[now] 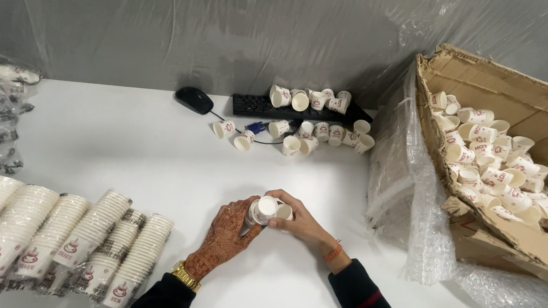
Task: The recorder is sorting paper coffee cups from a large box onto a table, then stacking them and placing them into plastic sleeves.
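Observation:
My left hand [223,237], patterned with henna and wearing a gold watch, grips a short stack of small white paper cups [260,211] lying on its side. My right hand [300,224], with an orange bracelet at the wrist, holds a single paper cup [284,211] against the open end of that stack. Both hands meet just above the white table [130,153], near its front middle.
Long stacks of nested cups [63,237] lie at the front left. Loose cups [306,134] are scattered by a black keyboard [251,104] and mouse [194,99] at the back. A torn cardboard box [507,110] with plastic lining holds many loose cups at right.

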